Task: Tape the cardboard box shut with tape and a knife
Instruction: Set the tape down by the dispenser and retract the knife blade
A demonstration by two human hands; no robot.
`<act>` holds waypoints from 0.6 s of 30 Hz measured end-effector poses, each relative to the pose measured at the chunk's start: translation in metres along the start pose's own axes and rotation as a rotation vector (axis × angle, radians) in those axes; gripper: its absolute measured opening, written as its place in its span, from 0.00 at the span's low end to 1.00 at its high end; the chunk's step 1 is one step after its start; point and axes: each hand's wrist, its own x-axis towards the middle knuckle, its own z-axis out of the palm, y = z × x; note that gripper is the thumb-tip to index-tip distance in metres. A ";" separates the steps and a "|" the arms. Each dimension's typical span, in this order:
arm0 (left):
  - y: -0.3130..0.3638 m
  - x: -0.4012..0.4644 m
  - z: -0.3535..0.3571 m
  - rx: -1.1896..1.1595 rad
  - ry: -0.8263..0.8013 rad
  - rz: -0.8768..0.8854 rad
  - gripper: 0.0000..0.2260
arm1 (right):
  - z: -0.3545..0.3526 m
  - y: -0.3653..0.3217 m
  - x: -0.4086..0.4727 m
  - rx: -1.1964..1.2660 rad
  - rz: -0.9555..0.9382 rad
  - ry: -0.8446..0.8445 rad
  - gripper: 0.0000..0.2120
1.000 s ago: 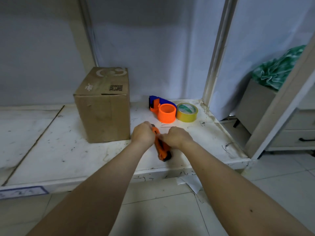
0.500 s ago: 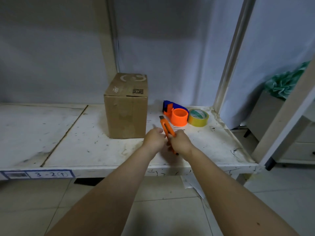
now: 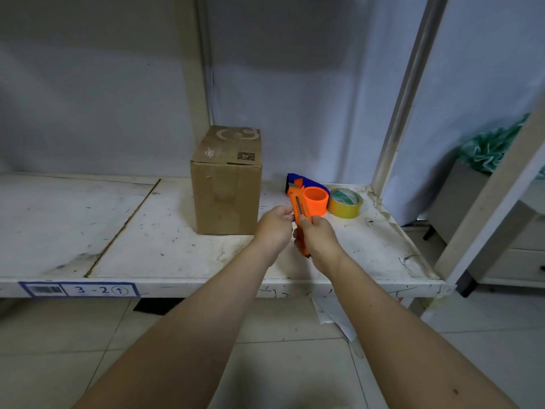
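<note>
A brown cardboard box (image 3: 226, 184) stands upright on the white shelf (image 3: 118, 231), its top flaps lying flat. In front of it, to its right, my right hand (image 3: 320, 242) grips the lower body of an orange utility knife (image 3: 298, 206), held upright above the shelf. My left hand (image 3: 272, 228) pinches the knife near its middle from the left. Behind the knife sits an orange and blue tape dispenser (image 3: 314, 199), with a yellow tape roll (image 3: 345, 203) lying flat to its right.
A white upright post (image 3: 398, 113) rises at the shelf's right rear corner. A label reading 3-2 (image 3: 79, 289) is stuck on the shelf's front edge. A grey cabinet (image 3: 516, 255) with green cloth (image 3: 495, 146) stands to the right. Paper (image 3: 333, 317) lies on the tiled floor.
Both hands have lifted the knife off the shelf and turned it upright. The view has pulled back and shifted left, so the box now appears nearer the middle.
</note>
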 end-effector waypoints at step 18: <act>0.000 0.003 -0.004 -0.006 0.017 -0.024 0.15 | 0.008 0.001 0.010 0.019 0.075 -0.107 0.11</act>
